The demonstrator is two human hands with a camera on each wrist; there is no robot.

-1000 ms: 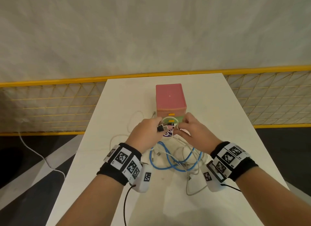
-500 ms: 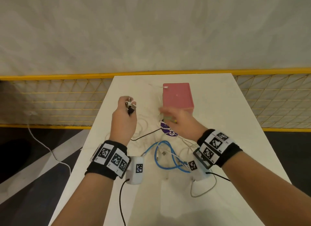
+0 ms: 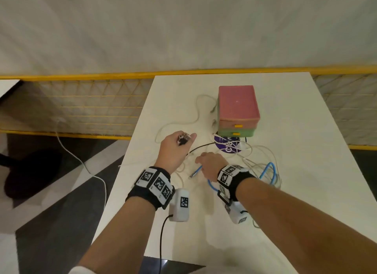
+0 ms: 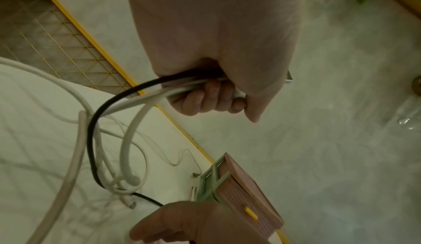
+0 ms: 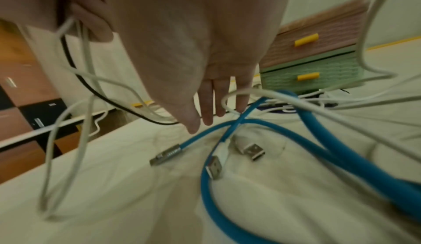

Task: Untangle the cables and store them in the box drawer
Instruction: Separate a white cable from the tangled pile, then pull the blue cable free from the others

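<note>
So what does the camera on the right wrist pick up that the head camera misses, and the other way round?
Only the right wrist view shows the right hand's straight fingers from beneath and two silver USB plugs on the table.

Only the head view shows the whole white table, both wrist bands, the yellow fence and the box's pink top.

Both show the blue cable, the black cable, white cables and the box drawers closed.
</note>
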